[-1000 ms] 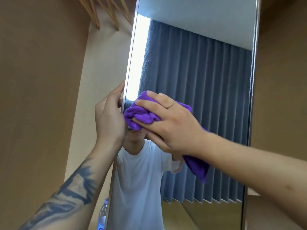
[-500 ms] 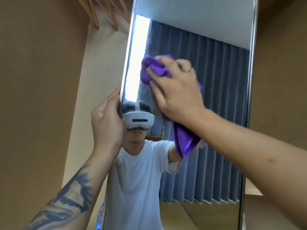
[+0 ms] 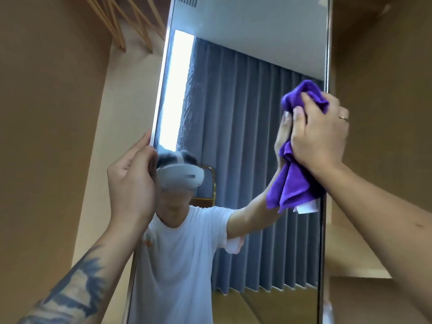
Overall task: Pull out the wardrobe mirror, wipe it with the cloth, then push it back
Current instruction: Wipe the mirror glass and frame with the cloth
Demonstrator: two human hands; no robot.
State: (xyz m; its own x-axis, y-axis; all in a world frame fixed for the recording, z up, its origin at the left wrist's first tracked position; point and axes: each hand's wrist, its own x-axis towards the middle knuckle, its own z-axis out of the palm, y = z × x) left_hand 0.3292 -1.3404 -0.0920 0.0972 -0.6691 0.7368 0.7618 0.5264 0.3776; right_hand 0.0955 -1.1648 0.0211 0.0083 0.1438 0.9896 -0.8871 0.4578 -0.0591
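— So where does the grip sit?

— Right hand (image 3: 320,134) is bunched around the purple cloth (image 3: 292,183), pressing it to the glass close to the right frame edge (image 3: 326,66); the loose end hangs down. Left hand (image 3: 131,183) is curled over the left edge of the mirror (image 3: 233,113), steadying it.

— How will it handle?

— Cloth is soft and limp, it goes wherever it's pushed. The mirror looks tall, stiff and breakable, probably heavy on its slide, so the metal edge seems the safest hold.

— Room to move?

— Tight. Wardrobe panels (image 3: 46,136) stand close on both sides, wooden hangers (image 3: 121,22) above left. Open glass lies up and down.
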